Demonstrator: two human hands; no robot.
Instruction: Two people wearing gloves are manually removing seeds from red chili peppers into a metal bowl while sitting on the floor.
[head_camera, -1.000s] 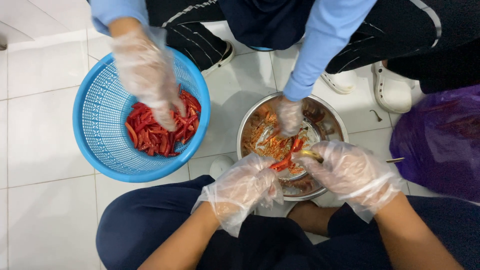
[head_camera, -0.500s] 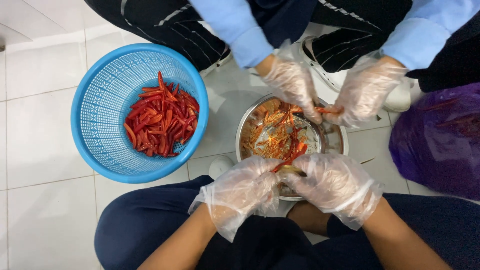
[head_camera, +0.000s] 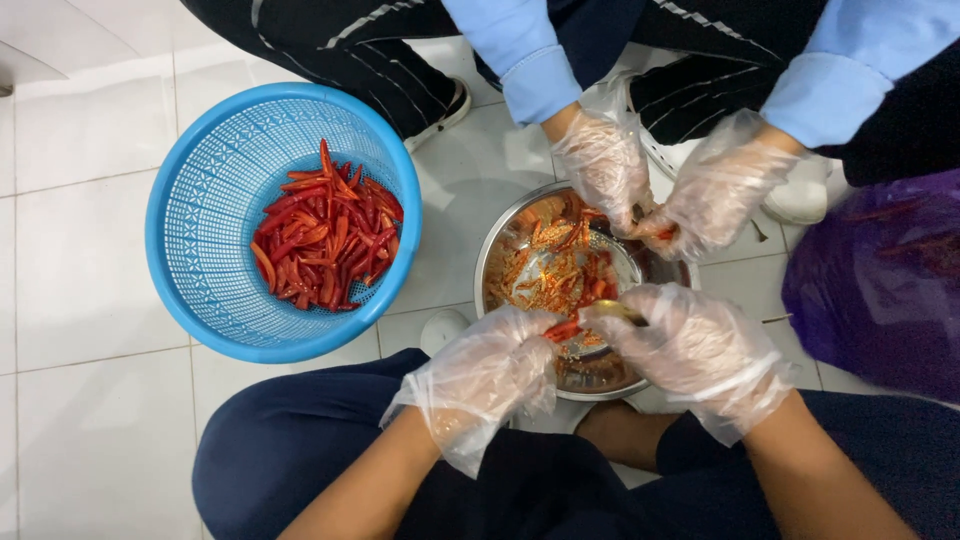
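1. White tiled floor (head_camera: 90, 420); the person sits low on it, knees in dark blue, with a co-worker opposite in light blue sleeves.
2. Blue plastic basket (head_camera: 200, 290) sits left on the floor, holding a pile of split red chillies (head_camera: 325, 245). A second ago the co-worker's gloved hand was in it; now the basket is left alone.
3. Purple plastic bag (head_camera: 880, 290) at the right edge, unchanged.
4. Steel bowl (head_camera: 495, 255) between the two people holds orange seeds and chilli scraps. Both co-worker hands (head_camera: 660, 195) have moved to its far rim and pinch something red.
5. Left hand (head_camera: 485, 375), in a clear glove, is curled closed, pinching one red chilli (head_camera: 562, 329) over the bowl's near rim.
6. Right hand (head_camera: 695, 350), gloved, is closed around a small pale tool (head_camera: 622, 311) touching that chilli; it has barely shifted.
7. Judgement: both people are now working chillies over the bowl; this one looks part-way scraped.
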